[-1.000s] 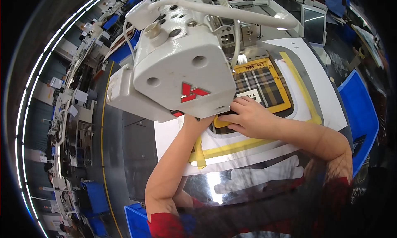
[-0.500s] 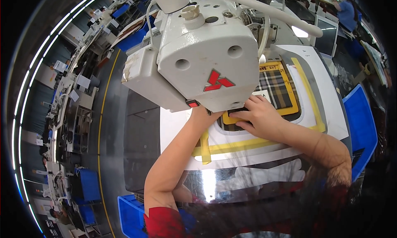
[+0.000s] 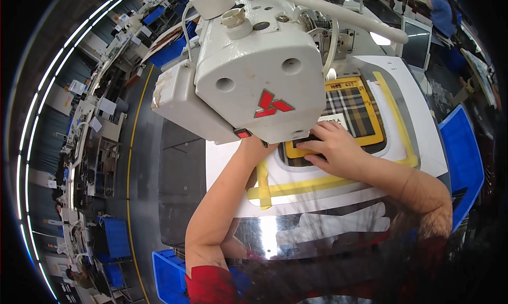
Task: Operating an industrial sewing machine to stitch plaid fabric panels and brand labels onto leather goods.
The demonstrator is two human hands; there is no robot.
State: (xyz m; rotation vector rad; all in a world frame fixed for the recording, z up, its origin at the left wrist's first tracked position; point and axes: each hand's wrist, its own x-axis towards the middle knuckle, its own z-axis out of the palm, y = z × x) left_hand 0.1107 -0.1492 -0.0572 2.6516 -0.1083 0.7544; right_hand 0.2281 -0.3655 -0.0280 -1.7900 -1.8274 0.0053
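In the head view, a white sewing machine (image 3: pixel 259 92) fills the upper middle, its front bearing a red emblem. Beside and partly beneath it, right of centre, lies a yellow frame (image 3: pixel 369 141) around plaid cloth (image 3: pixel 360 111) in black, brown and white; its left part is hidden by the machine. The frame sits within strips of yellow tape (image 3: pixel 312 186) stuck along a white sheet (image 3: pixel 428 145), which covers much of the dark table (image 3: pixel 174 190).

The person's right hand (image 3: pixel 338 149) rests palm down over the near part of the frame, its fingers parted: the farther ones reach a white label (image 3: pixel 333 118) on the cloth, while another lies at the frame's near edge (how hard they press cannot be told). The left hand (image 3: pixel 259 148) goes under the machine's front, where its fingers are hidden, so its grip cannot be told.

One blue bin (image 3: pixel 463 156) stands to the right of the table, another blue bin (image 3: pixel 169 277) at the lower left, beside a red sleeve (image 3: pixel 209 285).
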